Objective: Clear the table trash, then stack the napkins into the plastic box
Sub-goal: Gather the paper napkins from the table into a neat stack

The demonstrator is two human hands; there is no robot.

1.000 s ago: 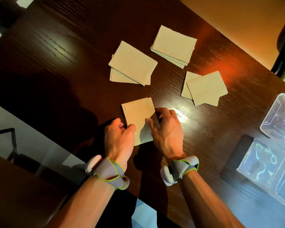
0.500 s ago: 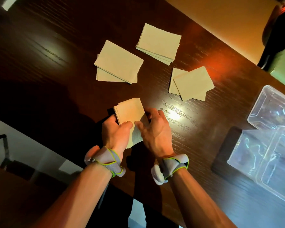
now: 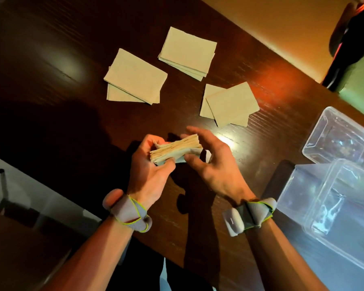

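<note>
A thick stack of tan napkins [image 3: 174, 151] is lifted off the dark wooden table [image 3: 51, 59], turned edge-on toward me. My left hand [image 3: 149, 171] grips its left end, thumb below and fingers on top. My right hand [image 3: 212, 162] holds the right end, its fingers spread loosely around it. Three more piles of napkins lie flat farther back: one at left [image 3: 135, 78], one at centre back [image 3: 188, 52], one at right [image 3: 229, 103]. The clear plastic box [image 3: 332, 198] stands at the right.
A second clear plastic piece [image 3: 340, 135], maybe a lid or tray, lies behind the box. The table's near edge runs diagonally below my wrists, and a grey floor shows at lower left. A dark object [image 3: 349, 43] stands beyond the far right edge.
The napkin stack lay flat on the table under both hands. Now it is raised off the surface and tipped on edge between my hands.
</note>
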